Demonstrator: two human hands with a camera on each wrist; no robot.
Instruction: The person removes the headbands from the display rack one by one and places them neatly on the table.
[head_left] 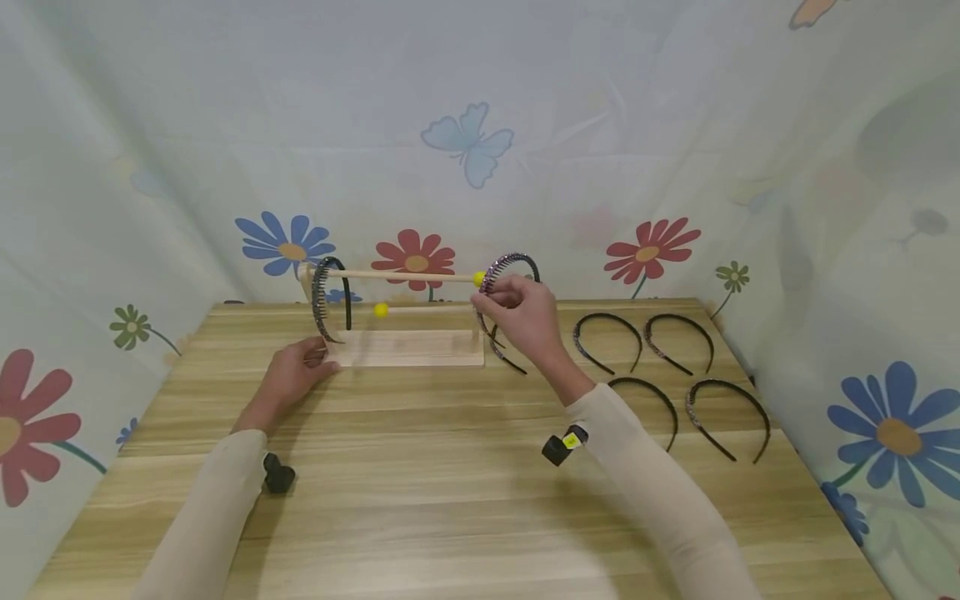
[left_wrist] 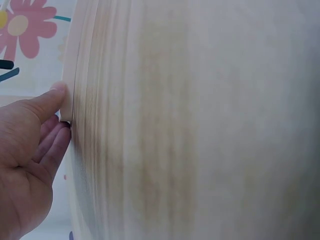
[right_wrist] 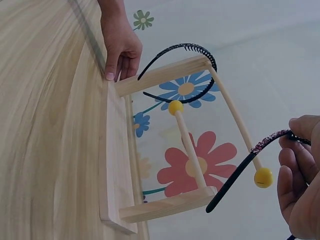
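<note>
My right hand (head_left: 525, 317) pinches a dark headband (right_wrist: 243, 165) with a glittery top and comb teeth. The headband is held at the yellow ball (right_wrist: 263, 177) on the free end of a wooden rack's upper rod (right_wrist: 232, 115). Its lower part overlaps the rack's right side in the head view. At the rack's left end, my left hand (head_left: 292, 375) grips the corner of the flat wooden base (head_left: 408, 350), thumb on its front edge. Another black toothed headband (head_left: 320, 304) hangs on the left part of the upper rod. A shorter lower rod (right_wrist: 190, 147) ends in a yellow ball.
Several more headbands (head_left: 726, 382) lie on the table to the right, some close by my right forearm. One headband (head_left: 512, 360) lies partly hidden behind my right hand. A flowered cloth (head_left: 465, 75) hangs behind the wooden table (head_left: 420, 500).
</note>
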